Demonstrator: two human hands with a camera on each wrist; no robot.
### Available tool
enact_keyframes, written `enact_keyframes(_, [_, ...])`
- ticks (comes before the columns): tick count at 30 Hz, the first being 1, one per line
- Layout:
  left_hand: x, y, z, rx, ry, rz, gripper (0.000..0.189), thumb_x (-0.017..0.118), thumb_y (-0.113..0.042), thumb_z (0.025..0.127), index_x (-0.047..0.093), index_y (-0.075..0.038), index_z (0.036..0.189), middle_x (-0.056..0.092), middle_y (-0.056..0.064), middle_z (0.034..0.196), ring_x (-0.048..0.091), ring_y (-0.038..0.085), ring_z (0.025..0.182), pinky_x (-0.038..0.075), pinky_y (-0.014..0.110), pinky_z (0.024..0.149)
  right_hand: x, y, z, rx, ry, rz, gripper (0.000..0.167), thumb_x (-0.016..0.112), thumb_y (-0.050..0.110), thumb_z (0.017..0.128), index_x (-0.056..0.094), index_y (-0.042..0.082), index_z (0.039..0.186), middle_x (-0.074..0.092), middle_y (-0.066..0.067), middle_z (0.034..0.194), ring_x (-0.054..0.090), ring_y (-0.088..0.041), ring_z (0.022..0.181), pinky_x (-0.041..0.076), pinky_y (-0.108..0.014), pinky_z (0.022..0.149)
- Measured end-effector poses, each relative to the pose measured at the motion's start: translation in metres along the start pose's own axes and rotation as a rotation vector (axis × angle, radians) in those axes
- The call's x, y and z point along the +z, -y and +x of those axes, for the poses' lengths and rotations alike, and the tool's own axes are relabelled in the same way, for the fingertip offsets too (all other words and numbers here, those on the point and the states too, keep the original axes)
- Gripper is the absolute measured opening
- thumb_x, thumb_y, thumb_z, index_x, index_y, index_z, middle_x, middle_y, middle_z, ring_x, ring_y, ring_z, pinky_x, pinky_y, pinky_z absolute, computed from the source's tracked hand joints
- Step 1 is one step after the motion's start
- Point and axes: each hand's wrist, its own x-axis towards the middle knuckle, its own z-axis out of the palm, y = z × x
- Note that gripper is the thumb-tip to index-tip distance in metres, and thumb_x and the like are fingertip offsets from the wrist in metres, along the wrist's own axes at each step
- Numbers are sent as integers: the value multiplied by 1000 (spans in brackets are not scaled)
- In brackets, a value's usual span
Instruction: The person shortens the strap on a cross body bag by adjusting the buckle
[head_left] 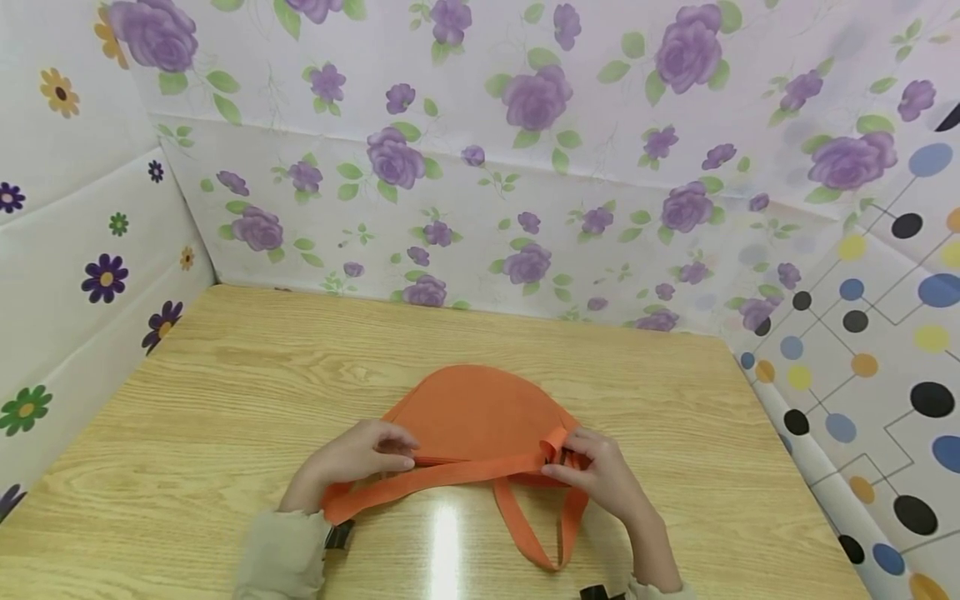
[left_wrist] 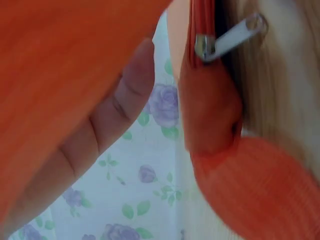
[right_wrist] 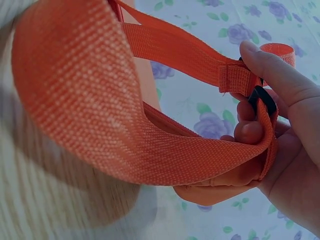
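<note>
An orange zippered bag (head_left: 480, 408) with a domed top edge lies on the table. My right hand (head_left: 600, 475) pinches its orange webbing strap (head_left: 450, 475) at the bag's right end. There, in the right wrist view, a black plastic buckle (right_wrist: 265, 100) sits between thumb and fingers, with a short strap end curling above. At the bag's left end my left hand (head_left: 356, 457) rests with fingers extended by the zipper edge, the strap running beneath it. In the left wrist view a metal zipper pull (left_wrist: 235, 40) stands out, and the near strap partly hides the fingers.
A wood-grain table (head_left: 285, 367) lies under the bag. Flower-printed sheeting (head_left: 450, 208) rises behind and at the left; dotted sheeting (head_left: 862, 400) bounds the right. A loop of strap (head_left: 517, 525) droops toward the front.
</note>
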Motion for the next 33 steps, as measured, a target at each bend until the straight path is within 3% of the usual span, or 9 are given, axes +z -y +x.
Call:
enact_keyframes(8, [13,-3,9,-6,9,-36,29,60,-12,86,58,8,108,61,14,99,56,25,92,45,34,78,1,0,0,12,-2,-6,15,74,19,72,60,20,77,47,9,70,36,-3,58,33,-20,46])
enact_keyframes(14, [24,-7,17,-2,3,-64,25,61,-11,85,61,6,104,62,10,95,57,22,88,46,31,75,2,-1,-1,12,-2,2,15,74,21,73,60,21,78,46,11,70,36,-4,58,33,-20,46])
enact_keyframes(24, [35,-15,36,37,21,82,22,63,-18,84,65,-3,100,62,3,95,55,17,87,44,30,74,3,-1,0,4,-10,-3,16,74,21,73,59,21,77,45,10,69,35,-4,58,32,-20,46])
enact_keyframes(31, [44,-23,49,6,32,2,23,64,-12,83,63,1,102,61,6,95,55,18,87,44,29,75,3,2,1,5,-9,-5,17,75,14,71,59,18,76,47,5,67,35,-5,57,32,-20,46])
enact_keyframes(33, [48,-25,53,30,28,42,22,64,-11,83,63,0,101,62,4,94,56,17,86,44,28,74,2,8,2,3,-11,3,19,75,9,70,59,16,76,47,1,66,36,-9,55,31,-20,46])
